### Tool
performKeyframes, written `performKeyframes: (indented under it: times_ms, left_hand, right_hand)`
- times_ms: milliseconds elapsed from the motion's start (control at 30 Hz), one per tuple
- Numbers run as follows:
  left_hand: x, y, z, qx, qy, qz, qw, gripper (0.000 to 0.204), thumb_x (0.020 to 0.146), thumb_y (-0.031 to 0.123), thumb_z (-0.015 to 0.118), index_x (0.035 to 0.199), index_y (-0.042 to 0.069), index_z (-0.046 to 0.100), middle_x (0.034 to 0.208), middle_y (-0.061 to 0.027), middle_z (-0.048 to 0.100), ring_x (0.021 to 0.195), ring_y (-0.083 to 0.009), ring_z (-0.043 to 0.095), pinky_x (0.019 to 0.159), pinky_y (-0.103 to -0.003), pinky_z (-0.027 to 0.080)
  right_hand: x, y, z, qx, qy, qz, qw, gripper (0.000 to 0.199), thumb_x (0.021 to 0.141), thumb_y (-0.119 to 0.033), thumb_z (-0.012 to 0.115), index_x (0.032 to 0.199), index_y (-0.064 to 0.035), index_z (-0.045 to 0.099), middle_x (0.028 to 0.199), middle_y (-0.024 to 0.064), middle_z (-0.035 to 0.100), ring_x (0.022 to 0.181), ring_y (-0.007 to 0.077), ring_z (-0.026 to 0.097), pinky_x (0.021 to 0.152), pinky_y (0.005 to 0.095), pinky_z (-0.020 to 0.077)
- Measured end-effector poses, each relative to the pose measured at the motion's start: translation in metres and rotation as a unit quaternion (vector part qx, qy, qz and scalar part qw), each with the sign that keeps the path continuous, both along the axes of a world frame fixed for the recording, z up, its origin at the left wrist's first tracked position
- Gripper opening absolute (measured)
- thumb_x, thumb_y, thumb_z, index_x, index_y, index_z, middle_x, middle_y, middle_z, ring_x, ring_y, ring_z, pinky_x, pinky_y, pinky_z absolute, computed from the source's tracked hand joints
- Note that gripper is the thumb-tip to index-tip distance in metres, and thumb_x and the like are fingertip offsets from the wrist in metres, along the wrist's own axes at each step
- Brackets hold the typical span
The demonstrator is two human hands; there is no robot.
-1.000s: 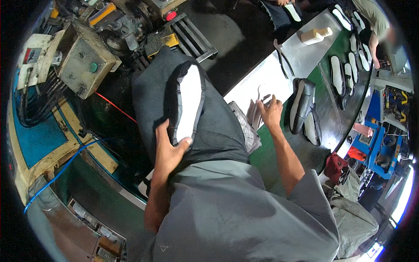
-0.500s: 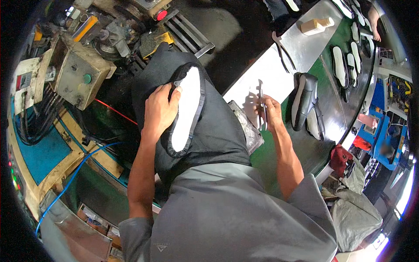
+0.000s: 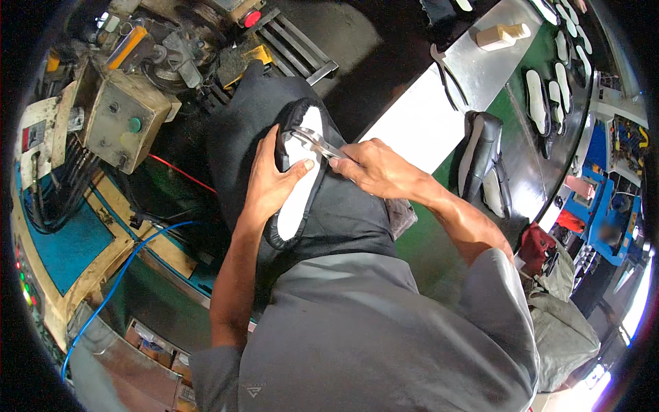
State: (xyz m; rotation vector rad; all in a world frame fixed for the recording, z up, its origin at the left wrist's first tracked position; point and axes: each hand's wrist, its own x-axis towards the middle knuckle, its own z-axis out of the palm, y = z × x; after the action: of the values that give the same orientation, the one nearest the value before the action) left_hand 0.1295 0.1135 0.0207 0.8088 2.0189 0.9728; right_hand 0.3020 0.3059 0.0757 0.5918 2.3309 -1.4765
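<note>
Green bench [image 3: 431,240] right of machinery [image 3: 127,117]; left grip [image 3: 272,180] holds shoe [image 3: 293,200], right grip [image 3: 376,169] holds tool [image 3: 329,148].

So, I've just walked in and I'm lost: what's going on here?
A person in a grey shirt has a dark shoe on their thigh, white underside up. The left hand grips its side, thumb on the underside, while the right hand holds a metal tool over that white surface. On the bench to the right are pliers, a bottle and black shoes.
</note>
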Motion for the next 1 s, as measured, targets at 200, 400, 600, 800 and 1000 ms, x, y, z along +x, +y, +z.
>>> performKeyframes:
  times_ms: [200,400,600,800,1000]
  left_hand:
    - [0.012,-0.003,-0.003,0.011,0.045,0.004,0.999,0.095,0.089,0.022,0.09,0.163,-0.005,0.036,0.154,-0.0322,0.052,0.145,-0.0459,0.052,0.122,-0.049,0.042]
    - [0.018,0.008,0.015,-0.022,0.09,-0.012,0.996,0.093,0.09,0.021,0.087,0.162,-0.007,0.035,0.147,-0.0335,0.055,0.138,-0.0488,0.055,0.116,-0.051,0.045]
    - [0.007,0.003,0.0,-0.015,0.081,-0.011,0.997,0.093,0.09,0.029,0.088,0.161,-0.006,0.039,0.149,-0.0335,0.055,0.139,-0.0489,0.056,0.117,-0.052,0.046]
    - [0.004,0.005,-0.006,-0.013,0.031,0.048,0.998,0.089,0.087,0.031,0.09,0.158,-0.004,0.047,0.152,-0.0325,0.057,0.141,-0.0463,0.058,0.118,-0.05,0.046]
    - [0.008,-0.001,-0.024,0.013,-0.029,0.055,0.998,0.089,0.087,0.03,0.09,0.159,-0.003,0.048,0.154,-0.0316,0.057,0.143,-0.0442,0.056,0.12,-0.049,0.044]
  right_hand:
    - [-0.008,0.004,-0.003,0.05,0.027,0.048,0.997,0.037,0.11,-0.027,0.06,0.099,0.0078,0.068,0.083,0.0322,0.066,0.083,0.0531,0.067,0.075,0.058,0.0522]
    - [-0.003,-0.004,-0.009,0.082,0.101,0.022,0.991,0.035,0.109,-0.024,0.061,0.098,0.0083,0.068,0.088,0.0309,0.068,0.085,0.0535,0.066,0.077,0.0569,0.0531]
    - [0.004,-0.019,-0.038,0.119,0.131,-0.021,0.984,0.028,0.108,-0.021,0.065,0.102,0.0059,0.07,0.081,0.0248,0.066,0.075,0.0469,0.067,0.069,0.0526,0.0543]
    - [0.008,-0.036,-0.077,0.134,0.187,-0.089,0.969,0.022,0.105,-0.018,0.07,0.101,0.003,0.069,0.08,0.0214,0.066,0.069,0.0426,0.067,0.064,0.0512,0.054]
    - [0.024,-0.026,-0.049,0.187,0.106,-0.01,0.977,0.04,0.108,-0.03,0.066,0.084,0.0018,0.064,0.069,0.0235,0.066,0.061,0.0462,0.068,0.057,0.0539,0.0559]
